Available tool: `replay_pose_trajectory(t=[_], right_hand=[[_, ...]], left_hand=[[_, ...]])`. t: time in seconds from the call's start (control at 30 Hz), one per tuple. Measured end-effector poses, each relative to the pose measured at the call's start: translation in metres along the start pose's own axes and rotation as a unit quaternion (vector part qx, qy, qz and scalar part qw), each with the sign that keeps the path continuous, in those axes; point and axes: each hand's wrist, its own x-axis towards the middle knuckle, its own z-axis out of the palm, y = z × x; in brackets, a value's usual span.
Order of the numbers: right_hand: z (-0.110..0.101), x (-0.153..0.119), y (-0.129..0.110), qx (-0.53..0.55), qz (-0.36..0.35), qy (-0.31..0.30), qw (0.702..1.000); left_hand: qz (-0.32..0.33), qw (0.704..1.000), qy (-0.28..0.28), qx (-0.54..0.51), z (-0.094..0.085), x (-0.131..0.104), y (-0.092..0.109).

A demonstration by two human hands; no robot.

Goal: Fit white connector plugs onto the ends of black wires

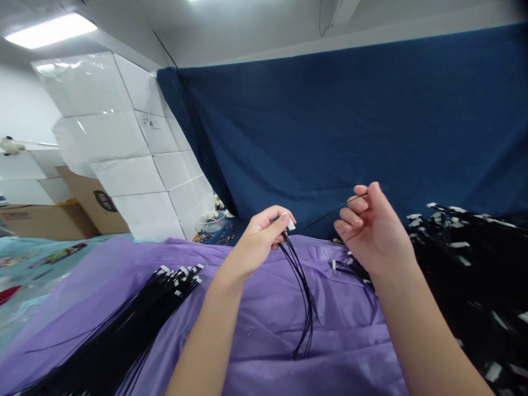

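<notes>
Blue cloth point(330, 126) fills the far side, a lit lamp point(51, 30) up at far left, and purple sheeting point(268, 313) spreads across the near side. Over at far left, white boxes point(119, 132) stand stacked under clear wrap, and one carries a small printed label point(151, 123), lines visible, words too small to read! Left of the stack, a brown carton point(78, 203) shows a dark oval mark point(104, 201) with pale lettering, tilted and too blurred to make out. Another carton point(37, 223) has faint reddish print, also beyond reading.

Now to the hands, centre stage! Left hand point(259, 236): thumb and fingers closed in a pinch, a white tag point(291, 225) poking out at the fingertips, a handful of black cords point(304, 286) hanging below in a loose curve over the purple. Right hand point(371, 231), higher and to the right: fingers curled, thumb and forefinger pinched on one thin strand point(330, 213), which runs taut across the gap towards the left hand.

On the near left, a thick bundle point(111, 330) lies slanted, white-tagged ends pointing far. On the right, a big dark pile point(445, 286) bristles with more white tags, their faces too small for any print to be told. Far, beside the boxes, sits a clear bowl point(210, 221).
</notes>
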Motion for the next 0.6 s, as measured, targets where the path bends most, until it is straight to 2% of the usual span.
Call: replay_pose_trajectory(t=[0.07, 0.17, 0.27, 0.37, 0.43, 0.5, 0.6], right_hand=[[-0.001, 0.003, -0.001, 0.035, -0.048, 0.023, 0.998], [-0.003, 0.003, -0.005, 0.055, -0.073, 0.004, 0.996], [-0.005, -0.002, -0.007, 0.037, -0.013, -0.075, 0.996], [-0.006, -0.008, -0.003, -0.097, 0.031, -0.156, 0.983], [-0.006, -0.011, 0.003, -0.228, -0.007, -0.186, 0.956], [-0.005, -0.014, 0.009, -0.333, -0.040, -0.237, 0.912], [-0.003, -0.018, 0.015, -0.403, -0.040, -0.310, 0.860]], left_hand=[[-0.003, 1.000, 0.001, -0.002, 0.000, 0.000, 0.001], [-0.006, 1.000, -0.004, -0.003, 0.000, -0.001, 0.001], [-0.005, 1.000, -0.018, -0.001, 0.000, -0.001, 0.000], [-0.005, 1.000, -0.030, 0.009, 0.000, -0.002, -0.001], [-0.009, 0.999, -0.040, 0.012, 0.000, -0.003, 0.000], [-0.020, 0.998, -0.055, 0.006, 0.002, -0.004, 0.001], [-0.038, 0.996, -0.076, -0.013, 0.004, -0.005, 0.004]])
